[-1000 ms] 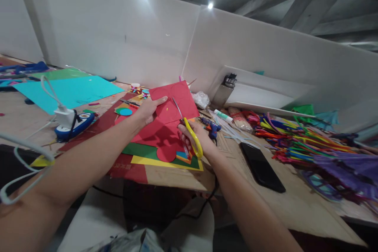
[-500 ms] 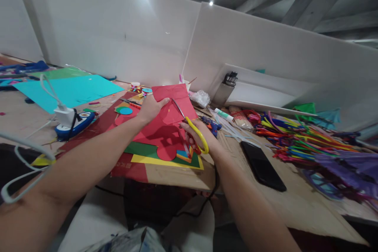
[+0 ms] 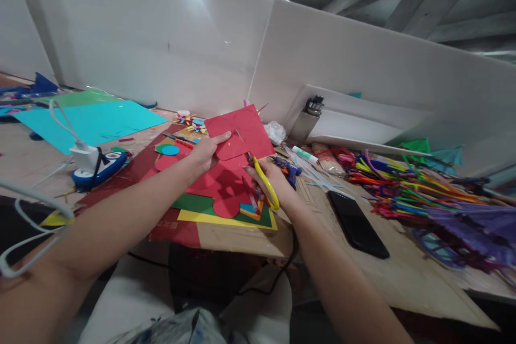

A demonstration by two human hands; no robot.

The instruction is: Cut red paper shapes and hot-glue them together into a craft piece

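Note:
My left hand (image 3: 208,151) pinches the left part of a red sheet of paper (image 3: 252,128), thumb on top, and holds it up tilted above the work surface. A curved cut runs in the sheet. My right hand (image 3: 271,178) is closed around yellow-handled scissors (image 3: 265,181), whose blades point up and left at the sheet's lower edge, partly hidden by the paper. Below lie more red paper (image 3: 228,205), a green sheet (image 3: 193,202) and a yellow sheet (image 3: 226,222). A blue paper circle (image 3: 171,150) rests left of my left hand.
A black phone (image 3: 358,224) lies on cardboard at the right, with many coloured pipe cleaners (image 3: 407,188) behind it. A glue stick (image 3: 305,153) and a bottle (image 3: 308,120) stand farther back. At the left are a blue power strip (image 3: 99,170) and a cyan sheet (image 3: 97,124).
The red sheet has turned and tilted in my left hand, which sits slightly lower. My right hand and the scissors have moved a little left, and the blades now meet the sheet's lower edge.

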